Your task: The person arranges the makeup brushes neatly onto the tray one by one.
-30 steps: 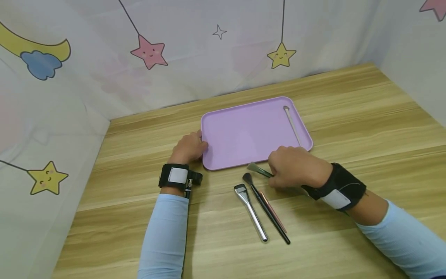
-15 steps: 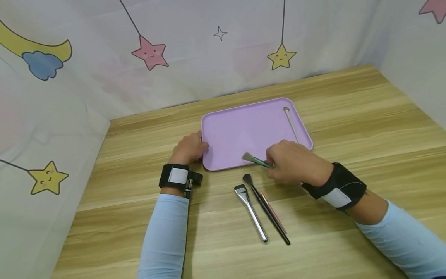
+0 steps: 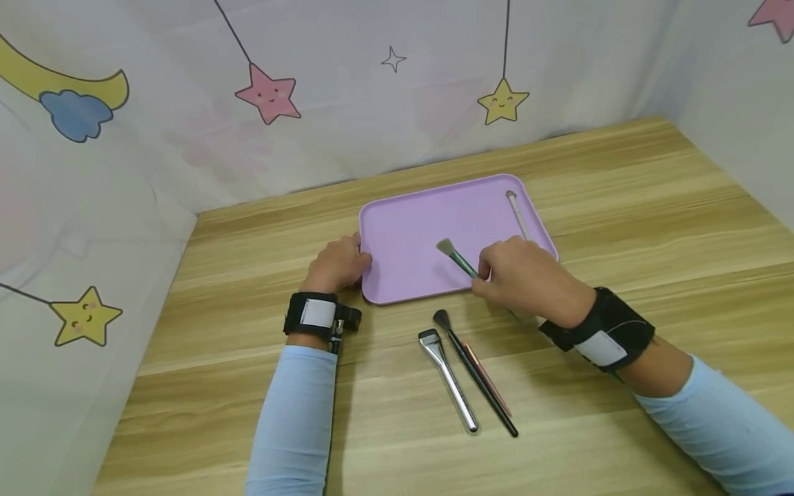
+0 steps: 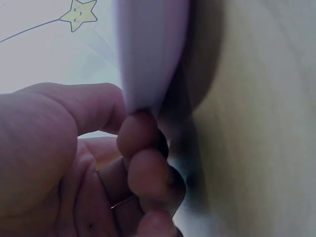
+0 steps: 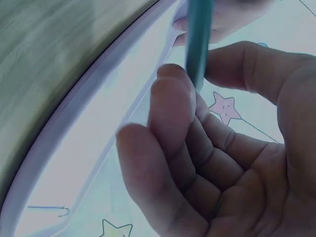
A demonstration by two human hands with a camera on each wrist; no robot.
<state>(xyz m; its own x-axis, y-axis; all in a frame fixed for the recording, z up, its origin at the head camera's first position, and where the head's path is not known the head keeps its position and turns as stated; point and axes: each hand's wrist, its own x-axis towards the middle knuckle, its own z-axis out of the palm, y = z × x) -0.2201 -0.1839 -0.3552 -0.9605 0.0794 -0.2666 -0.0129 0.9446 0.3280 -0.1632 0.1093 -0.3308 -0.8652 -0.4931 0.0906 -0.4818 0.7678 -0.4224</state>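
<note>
My right hand (image 3: 524, 275) pinches a makeup brush (image 3: 462, 262) with a green handle between thumb and fingers, over the near right part of a purple tray (image 3: 415, 241). Its pale bristles point to the far left. Up close in the right wrist view, the green handle (image 5: 198, 44) runs between thumb and fingertips. My left hand (image 3: 337, 264) holds the tray by its left edge. In the left wrist view the thumb lies on one side of the rim (image 4: 148, 59) and curled fingers (image 4: 150, 173) on the other. A white-handled brush (image 3: 516, 212) lies along the tray's right side, partly behind my right hand.
On the wooden table (image 3: 205, 386), in front of the tray, lie a silver flat-topped brush (image 3: 449, 379), a black brush (image 3: 474, 372) and a thin pink one (image 3: 486, 377) side by side. A curtain (image 3: 347, 124) printed with stars hangs behind the table.
My right hand has lifted the green brush from the table just before the tray and moved it forward over the tray, its bristles swinging farther away. The left hand stays at the tray's edge.
</note>
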